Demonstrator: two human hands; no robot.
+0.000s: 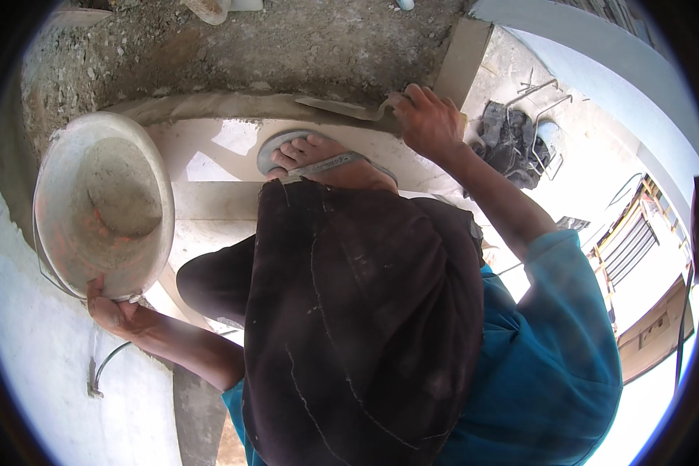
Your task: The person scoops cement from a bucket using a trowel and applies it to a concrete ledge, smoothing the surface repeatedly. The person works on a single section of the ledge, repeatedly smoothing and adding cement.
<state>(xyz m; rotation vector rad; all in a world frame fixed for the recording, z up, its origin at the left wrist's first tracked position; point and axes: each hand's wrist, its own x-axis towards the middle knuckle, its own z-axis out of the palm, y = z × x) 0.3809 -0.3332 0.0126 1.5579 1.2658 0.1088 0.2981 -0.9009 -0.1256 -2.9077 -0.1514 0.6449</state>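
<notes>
My left hand [115,309] grips the lower rim of a grey plastic bucket [70,194], which is tilted toward me, showing a mostly bare inside with cement residue and orange patches; its wire handle hangs at the left. My right hand [429,120], at upper middle, is closed on the handle of a metal trowel [338,107]. The trowel's narrow blade lies along a smooth band of grey cement [179,109], just below rough, gritty ground [311,46]. My foot in a grey flip-flop [318,159] rests on the pale step below that band.
A concrete edge [462,62] runs up at upper right. Beyond it, on a pale lower floor, are a dark crumpled heap [497,136] with bent metal rods, slatted pieces [633,229] and a brown board [652,334]. A black hose [110,357] bends by the white surface at lower left.
</notes>
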